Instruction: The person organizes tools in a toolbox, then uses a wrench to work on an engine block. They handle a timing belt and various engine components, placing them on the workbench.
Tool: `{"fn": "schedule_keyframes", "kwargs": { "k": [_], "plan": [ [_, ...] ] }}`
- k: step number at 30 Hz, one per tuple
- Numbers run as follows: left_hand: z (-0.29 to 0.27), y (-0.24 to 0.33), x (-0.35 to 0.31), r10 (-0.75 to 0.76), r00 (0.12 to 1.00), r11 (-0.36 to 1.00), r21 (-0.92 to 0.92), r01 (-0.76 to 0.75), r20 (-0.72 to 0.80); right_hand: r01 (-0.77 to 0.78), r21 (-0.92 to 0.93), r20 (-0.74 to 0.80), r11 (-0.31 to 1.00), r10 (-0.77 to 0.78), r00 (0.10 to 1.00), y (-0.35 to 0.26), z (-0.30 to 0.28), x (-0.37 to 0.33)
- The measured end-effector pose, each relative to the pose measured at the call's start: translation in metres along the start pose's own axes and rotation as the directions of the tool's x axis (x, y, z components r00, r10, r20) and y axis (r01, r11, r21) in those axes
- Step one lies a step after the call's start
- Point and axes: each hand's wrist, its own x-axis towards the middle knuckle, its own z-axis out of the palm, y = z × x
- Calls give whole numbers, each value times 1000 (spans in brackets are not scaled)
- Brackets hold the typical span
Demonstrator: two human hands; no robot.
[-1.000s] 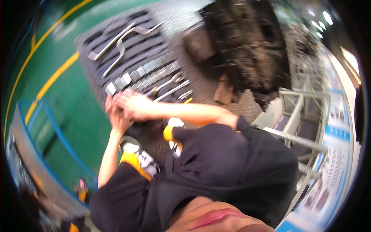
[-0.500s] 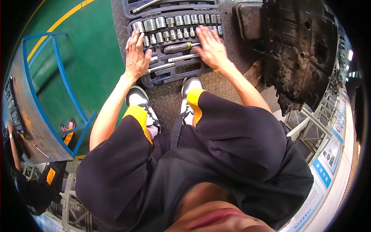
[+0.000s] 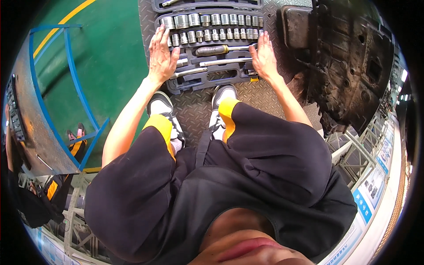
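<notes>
An opened socket set case [image 3: 194,85] lies in front of my feet on the patterned metal plate. Two rows of chrome sockets [image 3: 181,21] sit in its upper part. Below them lie a ratchet handle [image 3: 212,50] with a dark grip and chrome extension bars [image 3: 223,62]. My left hand [image 3: 161,59] rests flat along the case's left edge, fingers stretched out over the ends of the rows. Along the right edge lies my right hand [image 3: 265,57], its fingers straight and the thumb near the ratchet handle's end. Neither hand holds anything.
A large, greasy metal engine housing [image 3: 349,66] stands close on the right. To the left, a bench with a blue frame [image 3: 73,75] stands on the green floor [image 3: 119,44]. Another person [image 3: 33,198] is at the far left beside the bench. My shoes [image 3: 164,112] are just below the case.
My right hand has slid outward from over the sockets and ratchet to the case's right edge. The case appears further right in view, and my left hand stays at its left edge.
</notes>
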Motion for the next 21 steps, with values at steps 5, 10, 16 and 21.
{"fn": "schedule_keyframes", "kwargs": {
  "k": [5,10,16,21],
  "plan": [
    [0,1,1,-20,1000,1000,23,20,13,-86,-52,-106,995,80,991,-44,16,8],
    [-1,2,3,-20,1000,1000,2,20,11,-111,-115,-95,987,100,990,-81,23,13],
    [-1,3,3,-25,999,1000,9,25,32,68,12,51,998,-69,996,-136,30,17],
    [0,4,4,35,999,999,31,-36,14,298,143,1,944,-301,954,-189,35,28]
  ]
}}
